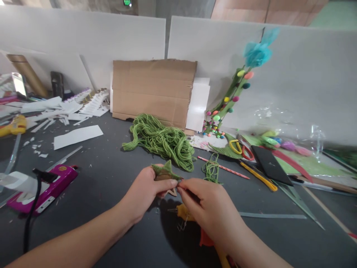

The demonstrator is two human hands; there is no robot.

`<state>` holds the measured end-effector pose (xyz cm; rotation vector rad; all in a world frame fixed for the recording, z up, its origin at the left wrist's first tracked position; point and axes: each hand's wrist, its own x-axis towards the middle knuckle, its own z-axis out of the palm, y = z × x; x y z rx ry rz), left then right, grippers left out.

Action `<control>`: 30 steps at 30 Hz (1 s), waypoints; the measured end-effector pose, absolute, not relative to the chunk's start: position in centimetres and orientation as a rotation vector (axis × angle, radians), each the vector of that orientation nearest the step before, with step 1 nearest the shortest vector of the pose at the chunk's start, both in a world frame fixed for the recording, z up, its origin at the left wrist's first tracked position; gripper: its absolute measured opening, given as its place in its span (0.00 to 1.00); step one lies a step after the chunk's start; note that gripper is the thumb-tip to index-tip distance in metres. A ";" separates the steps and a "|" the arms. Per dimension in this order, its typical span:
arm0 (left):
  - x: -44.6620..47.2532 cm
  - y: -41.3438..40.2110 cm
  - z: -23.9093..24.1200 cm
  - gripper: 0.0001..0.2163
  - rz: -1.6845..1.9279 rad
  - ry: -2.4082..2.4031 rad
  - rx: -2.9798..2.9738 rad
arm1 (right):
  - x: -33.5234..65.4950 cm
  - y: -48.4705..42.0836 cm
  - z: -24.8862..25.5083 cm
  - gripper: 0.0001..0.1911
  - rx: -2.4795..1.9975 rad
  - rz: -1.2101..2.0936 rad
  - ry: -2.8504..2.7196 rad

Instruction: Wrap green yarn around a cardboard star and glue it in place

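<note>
My left hand (145,191) is closed round a small star-shaped piece (165,172) wrapped in green yarn, held above the dark grey table (111,178). My right hand (206,204) pinches the star's right tip, thumb and forefinger pressed together. A thin strand of green yarn (212,169) lies just behind the right hand. A big tangle of green yarn (161,139) sits behind both hands. Under my right wrist lies a yellow and orange glue gun (184,213), partly hidden.
A pink glue gun (47,188) with a black cord lies at left. Cardboard (153,91) leans on the white back wall. A green cone with coloured pompoms (228,100) stands at right, beside scissors (240,149), a pencil (223,168), a black card (269,163). White paper scraps (69,109) lie at back left.
</note>
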<state>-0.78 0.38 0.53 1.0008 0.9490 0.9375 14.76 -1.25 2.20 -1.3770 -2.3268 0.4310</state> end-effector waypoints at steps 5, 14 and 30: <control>-1.0 0.3 0.3 0.06 0.907 0.774 0.890 | 15.0 -0.5 2.8 0.14 -1.377 0.719 -2.189; -1.4 0.6 1.1 0.05 0.652 0.817 1.187 | 16.3 0.2 4.6 0.10 -1.376 0.855 -2.283; -0.7 0.3 0.5 0.05 0.910 1.003 1.050 | 15.0 -1.0 2.4 0.12 -1.418 0.368 -2.360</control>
